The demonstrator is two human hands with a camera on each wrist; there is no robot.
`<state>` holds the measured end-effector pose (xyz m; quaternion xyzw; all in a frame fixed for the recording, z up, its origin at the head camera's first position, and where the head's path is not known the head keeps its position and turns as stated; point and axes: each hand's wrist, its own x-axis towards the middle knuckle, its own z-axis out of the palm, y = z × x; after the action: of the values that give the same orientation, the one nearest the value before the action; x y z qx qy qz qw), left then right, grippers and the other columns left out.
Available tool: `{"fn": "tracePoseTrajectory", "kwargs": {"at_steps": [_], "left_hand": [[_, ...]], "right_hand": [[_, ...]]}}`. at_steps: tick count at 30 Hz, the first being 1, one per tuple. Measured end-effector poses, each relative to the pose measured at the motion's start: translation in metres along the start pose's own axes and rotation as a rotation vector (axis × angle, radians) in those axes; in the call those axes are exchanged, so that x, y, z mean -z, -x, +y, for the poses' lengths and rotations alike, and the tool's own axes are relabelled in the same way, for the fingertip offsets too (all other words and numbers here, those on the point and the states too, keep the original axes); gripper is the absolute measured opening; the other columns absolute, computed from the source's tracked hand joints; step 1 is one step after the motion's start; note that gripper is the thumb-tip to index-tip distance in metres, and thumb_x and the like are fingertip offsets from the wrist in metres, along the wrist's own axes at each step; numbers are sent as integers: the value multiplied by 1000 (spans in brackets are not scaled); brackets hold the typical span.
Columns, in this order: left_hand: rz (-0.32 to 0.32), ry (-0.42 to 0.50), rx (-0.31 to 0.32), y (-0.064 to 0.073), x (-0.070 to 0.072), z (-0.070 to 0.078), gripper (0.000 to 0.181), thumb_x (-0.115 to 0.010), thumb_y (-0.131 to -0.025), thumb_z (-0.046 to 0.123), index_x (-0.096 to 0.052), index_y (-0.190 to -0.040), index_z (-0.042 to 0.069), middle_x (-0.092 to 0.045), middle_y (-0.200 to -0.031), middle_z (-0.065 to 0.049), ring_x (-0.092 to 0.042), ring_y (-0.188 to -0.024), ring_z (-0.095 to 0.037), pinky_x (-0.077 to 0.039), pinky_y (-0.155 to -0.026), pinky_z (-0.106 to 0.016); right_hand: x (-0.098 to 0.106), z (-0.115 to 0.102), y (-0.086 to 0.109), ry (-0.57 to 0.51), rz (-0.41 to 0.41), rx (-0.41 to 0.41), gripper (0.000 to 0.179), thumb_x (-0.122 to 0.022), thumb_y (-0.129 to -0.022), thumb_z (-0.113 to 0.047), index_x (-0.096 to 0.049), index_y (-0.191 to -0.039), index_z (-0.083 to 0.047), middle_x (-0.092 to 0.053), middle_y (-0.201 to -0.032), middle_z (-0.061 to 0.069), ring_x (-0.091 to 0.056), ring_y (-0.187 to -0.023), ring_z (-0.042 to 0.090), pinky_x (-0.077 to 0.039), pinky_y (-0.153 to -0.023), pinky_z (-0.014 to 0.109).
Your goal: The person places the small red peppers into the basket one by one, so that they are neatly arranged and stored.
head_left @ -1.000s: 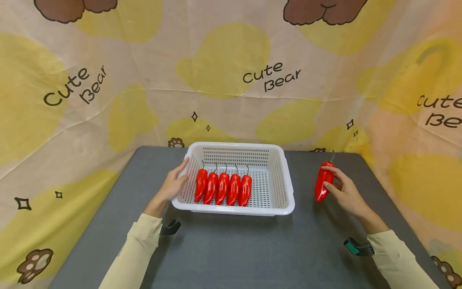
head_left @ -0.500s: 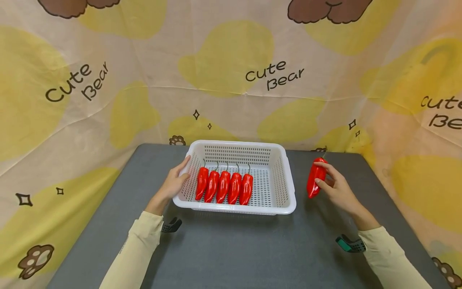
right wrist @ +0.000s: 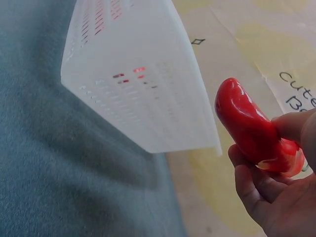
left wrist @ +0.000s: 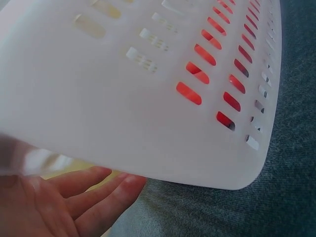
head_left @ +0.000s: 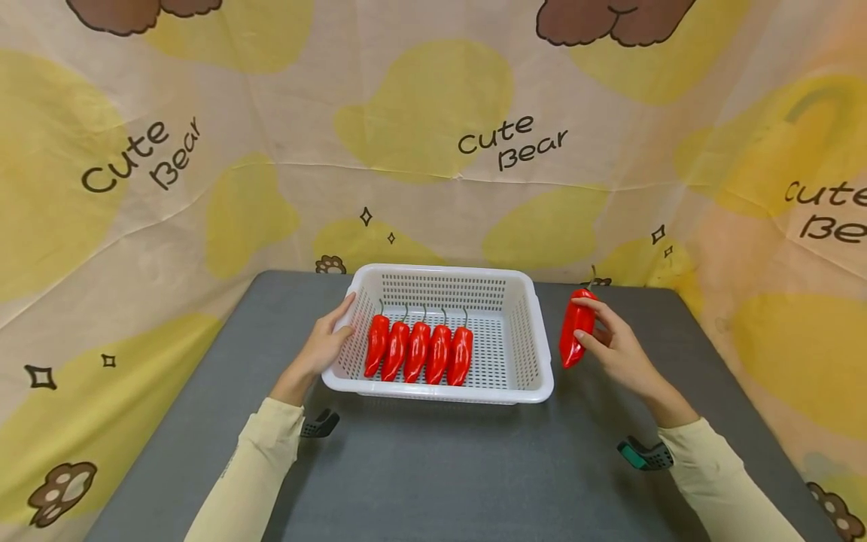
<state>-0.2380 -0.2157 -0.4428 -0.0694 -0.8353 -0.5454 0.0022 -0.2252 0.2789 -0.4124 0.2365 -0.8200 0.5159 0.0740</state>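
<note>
In the head view a white perforated plastic basket (head_left: 528, 324) sits mid-table, with several red chili peppers (head_left: 418, 352) lying side by side in its left half, stems toward the back. My left hand (head_left: 318, 348) grips the basket's left rim, thumb over the inner side and fingers outside. The left wrist view shows those fingers (left wrist: 106, 202) against the basket's underside edge, red showing through the slots. Another red chili pepper (head_left: 577, 331) is pinched between thumb and fingers of my right hand (head_left: 623, 357), stem up, just right of the basket. From the right wrist it appears close beside the basket wall (right wrist: 123, 54).
A dark grey table (head_left: 433, 467) carries the basket. Behind and along the sides hangs a cream cloth (head_left: 420, 105) with yellow patches and "Cute Bear" lettering. The basket's right half shows bare slotted floor (head_left: 489, 354). A dark band is on each wrist.
My right hand has carried its chili pepper leftward and slightly up, toward the basket's right side. The left hand, the basket and the peppers inside hold their places.
</note>
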Motion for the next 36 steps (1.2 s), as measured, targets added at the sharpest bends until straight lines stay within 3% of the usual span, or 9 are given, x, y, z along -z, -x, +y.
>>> {"fn": "tracePoseTrajectory", "kwargs": {"at_steps": [8, 18, 25, 36], "left_hand": [[-2, 23, 20, 1, 1, 1, 68, -43, -98, -2, -25, -161, 14, -33, -160, -28, -58, -122, -50, -60, -89, -52], [-7, 24, 22, 1, 1, 2, 68, -43, -98, -1, -24, -161, 13, -34, -159, -30, -59, -121, -50, -60, -89, -52], [-12, 46, 30, 2, 2, 2, 68, -43, -99, 0, -23, -162, 15, -33, -160, -29, -58, -121, -52, -60, -89, -53], [-12, 35, 16, 0, 1, 2, 68, -43, -99, -1, -22, -162, 13, -32, -161, -29, -57, -123, -50, -59, -92, -55]], "right_hand": [[-8, -8, -8, 2, -29, -2, 54, -60, -96, 4, -42, -147, 2, -47, -141, 31, -64, -97, 3, -58, -77, 16], [-19, -16, -19, -34, -89, 4, 57, -62, -94, 3, -41, -148, 1, -46, -143, 28, -69, -97, 28, -60, -78, 20], [-29, -22, -24, -68, -124, -4, 59, -63, -94, 2, -41, -149, -1, -46, -144, 28, -72, -93, 33, -61, -79, 23], [-50, -31, -31, -50, -179, -46, 61, -65, -94, 0, -40, -150, -2, -49, -141, 28, -67, -100, 40, -61, -82, 27]]}}
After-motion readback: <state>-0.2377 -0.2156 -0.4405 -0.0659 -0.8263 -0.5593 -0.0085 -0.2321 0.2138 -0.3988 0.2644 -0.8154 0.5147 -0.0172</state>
